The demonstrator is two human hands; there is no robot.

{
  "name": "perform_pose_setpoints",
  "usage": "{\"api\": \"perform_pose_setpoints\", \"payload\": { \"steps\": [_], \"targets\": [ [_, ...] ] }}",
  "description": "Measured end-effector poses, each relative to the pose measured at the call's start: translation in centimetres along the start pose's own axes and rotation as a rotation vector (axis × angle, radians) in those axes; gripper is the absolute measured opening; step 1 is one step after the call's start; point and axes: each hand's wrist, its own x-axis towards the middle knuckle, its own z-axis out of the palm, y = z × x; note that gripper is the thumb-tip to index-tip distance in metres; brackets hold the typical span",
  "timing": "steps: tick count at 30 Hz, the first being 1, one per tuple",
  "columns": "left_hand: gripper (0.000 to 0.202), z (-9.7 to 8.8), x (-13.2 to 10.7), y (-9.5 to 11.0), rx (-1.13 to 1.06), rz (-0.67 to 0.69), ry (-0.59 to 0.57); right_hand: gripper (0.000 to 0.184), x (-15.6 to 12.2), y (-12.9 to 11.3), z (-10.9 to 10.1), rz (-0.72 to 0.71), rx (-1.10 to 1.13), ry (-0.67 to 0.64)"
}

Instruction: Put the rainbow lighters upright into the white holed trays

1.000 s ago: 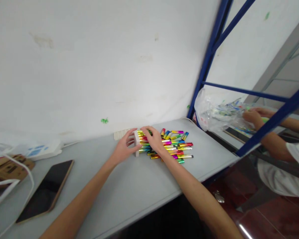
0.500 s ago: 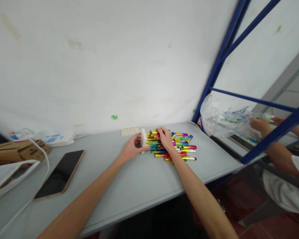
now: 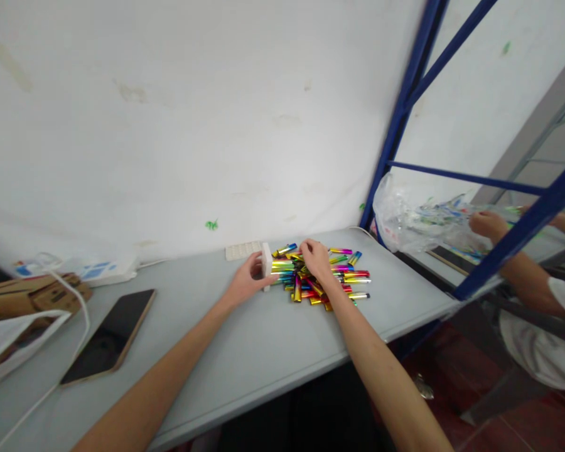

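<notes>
Many shiny tubes (image 3: 297, 288) are lying heaped beneath the right hand (image 3: 316, 258), its grip hidden, while the left hand (image 3: 247, 280) is clasping a white block (image 3: 267, 263).

Left hand (image 3: 247, 279) grips a white block (image 3: 266, 267) standing on edge; right hand (image 3: 315, 258) touches metallic tubes (image 3: 356, 274) (multicoloured, loosely heaped). A dark phone (image 3: 110, 336) lies flat at left.

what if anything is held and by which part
The left hand holds the white block by its left side, thumb across the near end. The right hand is at the shiny tubes; whether it grips one is unclear.
</notes>
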Motion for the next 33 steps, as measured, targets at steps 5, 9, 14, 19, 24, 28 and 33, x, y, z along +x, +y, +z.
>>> {"api": "perform_pose_setpoints", "payload": {
  "steps": [5,9,14,19,24,28,33],
  "targets": [
    [0.106,0.1,0.2,-0.2,0.005,-0.007,0.010,0.030,0.2,-0.2,-0.1,-0.114,-0.024,-0.020],
    [0.102,0.2,0.4,-0.6,-0.015,0.018,-0.002,0.033,-0.5,-2.0,0.2,-0.255,0.064,-0.096],
    [0.099,0.2,0.7,-1.0,-0.047,0.054,-0.019,0.036,-2.1,-4.6,1.8,-0.389,0.000,-0.315],
    [0.100,0.1,1.0,-1.1,-0.087,0.042,-0.040,0.041,-2.5,-5.2,2.2,-0.372,-0.229,-0.322],
    [0.099,-0.1,1.1,-1.4,-0.063,0.013,-0.046,0.034,-2.0,-4.9,1.9,-0.376,-0.364,-0.350],
    [0.098,0.0,1.1,-1.7,-0.073,0.020,-0.012,0.031,-1.5,-3.6,1.6,-0.375,-0.367,-0.324],
    [0.098,0.1,1.0,-1.5,-0.080,0.016,-0.010,0.033,-0.8,-1.3,0.2,-0.315,-0.320,-0.284]
  ]
}}
